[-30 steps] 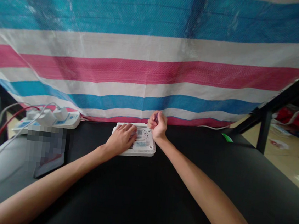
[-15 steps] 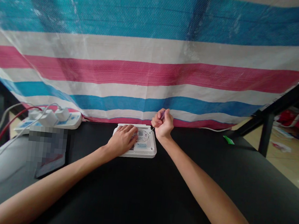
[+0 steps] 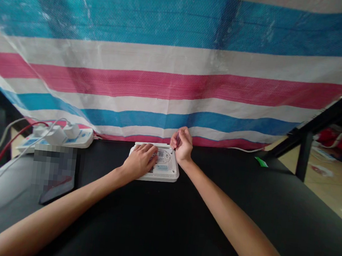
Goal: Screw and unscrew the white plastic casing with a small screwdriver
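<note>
A white router (image 3: 167, 174) lies with its labelled, vented underside up near the back edge of the black table. Across its left part rests my left hand (image 3: 140, 159), palm down, fingers stretched out over the casing. My right hand (image 3: 185, 146) is closed round a screwdriver (image 3: 178, 137) with a purple handle, above the router's back right corner. The thin shaft slants down to that corner; whether its tip sits in a screw is too small to tell. Most of the handle is hidden by the fingers.
On the left stands a white power strip (image 3: 84, 138) with plugs and cables. A dark, partly blurred flat device (image 3: 57, 189) lies in front of it. A small green packet (image 3: 261, 162) is at the back right. Behind the table hangs a striped plastic sheet (image 3: 169, 87).
My right hand has moved slightly left and turned at the wrist, bringing the screwdriver more upright over the router's corner. My left hand stays on the router.
</note>
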`<action>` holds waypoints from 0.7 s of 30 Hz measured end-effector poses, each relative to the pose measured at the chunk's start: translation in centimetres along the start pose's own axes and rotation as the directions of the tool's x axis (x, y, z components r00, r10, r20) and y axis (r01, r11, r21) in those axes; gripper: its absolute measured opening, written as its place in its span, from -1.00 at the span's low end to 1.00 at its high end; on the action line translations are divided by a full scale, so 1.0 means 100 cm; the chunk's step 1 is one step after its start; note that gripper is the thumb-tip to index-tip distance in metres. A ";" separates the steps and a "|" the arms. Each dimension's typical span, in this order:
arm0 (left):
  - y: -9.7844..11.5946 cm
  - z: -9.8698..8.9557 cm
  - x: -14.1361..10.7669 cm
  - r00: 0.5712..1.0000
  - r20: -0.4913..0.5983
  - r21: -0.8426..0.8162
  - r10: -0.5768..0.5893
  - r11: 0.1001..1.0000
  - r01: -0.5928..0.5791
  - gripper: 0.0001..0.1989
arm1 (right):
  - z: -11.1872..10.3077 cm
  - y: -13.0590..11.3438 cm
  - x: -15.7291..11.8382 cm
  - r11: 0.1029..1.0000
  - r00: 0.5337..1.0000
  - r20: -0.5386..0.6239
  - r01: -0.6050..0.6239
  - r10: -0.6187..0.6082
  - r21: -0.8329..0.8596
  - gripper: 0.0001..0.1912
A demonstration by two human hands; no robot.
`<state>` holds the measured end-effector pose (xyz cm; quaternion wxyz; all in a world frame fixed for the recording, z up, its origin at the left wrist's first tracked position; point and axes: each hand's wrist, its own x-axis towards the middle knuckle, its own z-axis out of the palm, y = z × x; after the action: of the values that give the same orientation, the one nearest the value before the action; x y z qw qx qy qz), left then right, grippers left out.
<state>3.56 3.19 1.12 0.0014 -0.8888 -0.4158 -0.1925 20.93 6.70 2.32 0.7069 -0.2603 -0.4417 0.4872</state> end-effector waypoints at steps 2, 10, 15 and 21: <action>-0.001 0.001 0.000 1.000 -0.005 0.004 0.001 1.000 -0.001 -0.80 | 0.002 0.000 0.000 0.999 0.999 -0.035 0.033 -0.034 -0.024 -0.56; -0.001 0.000 0.000 1.000 -0.004 0.000 0.006 1.000 -0.006 -0.81 | 0.009 -0.001 -0.001 1.000 0.999 -0.049 -0.001 0.000 -0.009 -0.54; 0.001 -0.002 0.000 1.000 0.003 0.017 -0.008 1.000 0.008 -0.81 | 0.009 -0.005 -0.001 1.000 1.000 -0.025 -0.006 0.006 -0.010 -0.55; 0.001 -0.003 0.001 1.000 0.007 0.019 0.000 1.000 0.000 -0.82 | 0.008 0.000 0.001 0.999 0.999 0.030 0.035 -0.034 -0.031 -0.56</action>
<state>3.57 3.15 1.39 0.0086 -0.8894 -0.4176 -0.1855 20.21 6.76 2.79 0.7043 -0.2566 -0.4642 0.4719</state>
